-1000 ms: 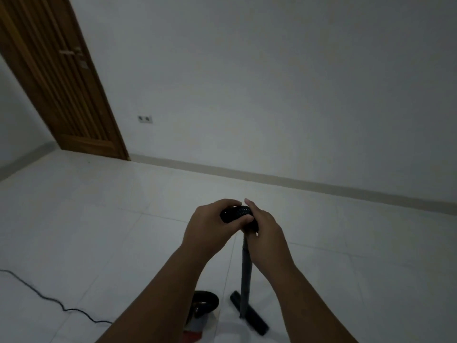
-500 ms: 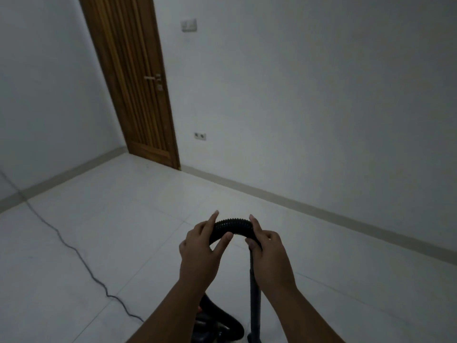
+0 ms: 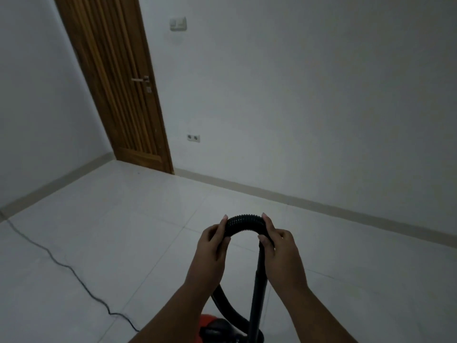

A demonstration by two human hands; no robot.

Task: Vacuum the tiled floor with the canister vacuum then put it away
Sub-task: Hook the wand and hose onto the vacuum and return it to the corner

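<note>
Both hands, left hand (image 3: pixel 212 246) and right hand (image 3: pixel 278 246), are gripping the arched ribbed hose (image 3: pixel 243 222) above the wand (image 3: pixel 258 285), risking a kink.

Wooden door (image 3: pixel 116 82), vertically slatted, closed, set in the far wall (image 3: pixel 309 95) next to the left corner. Metal lever handle (image 3: pixel 141 79) at its right edge, with the keyhole (image 3: pixel 148 89) just below. White light switch (image 3: pixel 178 23) on the wall right of the door, above handle height. Double socket (image 3: pixel 193 138) low on the same wall, near the door's foot. Beige skirting board (image 3: pixel 321 206) runs along the wall's base.
</note>
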